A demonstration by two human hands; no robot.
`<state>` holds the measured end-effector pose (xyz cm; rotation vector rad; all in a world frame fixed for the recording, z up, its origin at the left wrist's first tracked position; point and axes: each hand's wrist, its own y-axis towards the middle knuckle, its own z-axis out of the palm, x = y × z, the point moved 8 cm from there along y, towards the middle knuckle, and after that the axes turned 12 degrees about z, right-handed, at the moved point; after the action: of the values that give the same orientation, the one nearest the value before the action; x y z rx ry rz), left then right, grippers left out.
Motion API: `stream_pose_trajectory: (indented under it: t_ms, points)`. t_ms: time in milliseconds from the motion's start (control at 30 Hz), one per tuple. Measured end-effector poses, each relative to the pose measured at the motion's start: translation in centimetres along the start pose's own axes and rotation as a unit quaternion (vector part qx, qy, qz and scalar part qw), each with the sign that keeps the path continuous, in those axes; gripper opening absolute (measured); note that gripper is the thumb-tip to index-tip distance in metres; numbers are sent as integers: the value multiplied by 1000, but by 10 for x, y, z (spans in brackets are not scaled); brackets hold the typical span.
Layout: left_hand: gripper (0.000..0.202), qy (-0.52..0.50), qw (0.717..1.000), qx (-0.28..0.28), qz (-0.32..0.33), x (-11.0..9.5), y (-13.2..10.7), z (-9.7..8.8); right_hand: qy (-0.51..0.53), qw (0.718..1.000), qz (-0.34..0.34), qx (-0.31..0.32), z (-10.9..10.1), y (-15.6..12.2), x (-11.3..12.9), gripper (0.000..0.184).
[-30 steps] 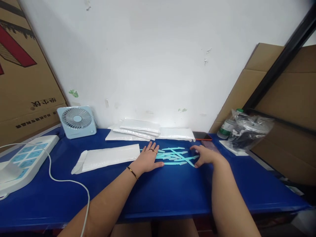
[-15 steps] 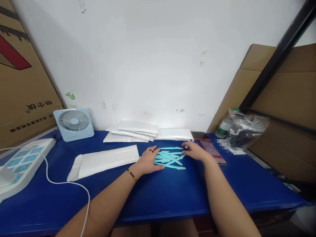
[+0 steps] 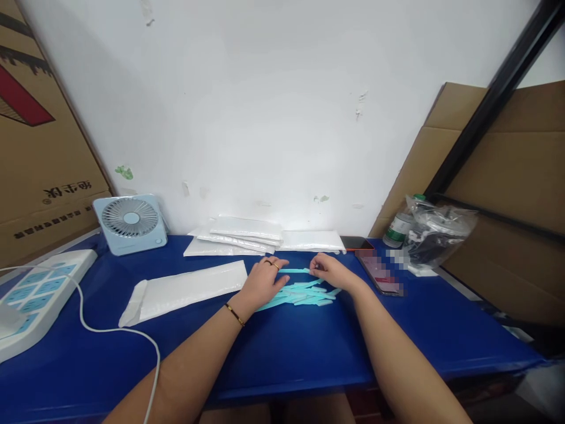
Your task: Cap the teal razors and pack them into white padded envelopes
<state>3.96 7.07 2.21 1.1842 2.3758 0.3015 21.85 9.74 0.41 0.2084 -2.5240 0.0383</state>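
Note:
Several turquoise eyebrow razors (image 3: 304, 294), thin with paler guarded ends, lie in a loose, crossing pile on the blue table. A single eyebrow razor (image 3: 293, 271) lies crosswise just beyond the pile. My right hand (image 3: 332, 272) has its thumb and forefinger pinched at the right end of that single razor. At its left end is my left hand (image 3: 262, 284), palm down, with thumb and fingers apart. The left hand partly covers the handles of the pile. Left of it lies a white padded mailer (image 3: 189, 291).
More white padded mailers (image 3: 238, 235) are stacked by the wall. A phone (image 3: 378, 272) lies right of my right hand, with a bottle (image 3: 398, 229) and a plastic bag (image 3: 441, 235) behind. Leftward stand a fan (image 3: 130, 224), a power strip (image 3: 44, 294) and a white cable (image 3: 145, 337).
The razor pile has shifted slightly toward me, apart from the single razor. My right hand has moved left and closed on that razor's end; my left hand has moved slightly up.

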Motion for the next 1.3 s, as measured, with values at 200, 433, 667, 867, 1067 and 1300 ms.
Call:
stream_pose_trajectory:
  t_ms: [200,433,667,867,1067,1300]
  points:
    - [33,45,997,44,-38,25,4,4,26,999,-26,12,7,1,16,16]
    - [32,20,992,51,-111,57,-5,3,6,999,47,-21,-2,14,-20,17]
    - [33,46,994,1,-100,48,-4,-5,6,999,-41,27,11,1,18,20]
    - [25,-42,996,67,-32,25,0,10,16,996,-37,74,26,0,26,15]
    - [21,-13,998,43,-52,33,4,7,46,997,-7,56,16,6,12,19]
    - [23,55,994,24,-94,54,-3,1,26,998,49,-16,-20,2,-23,23]
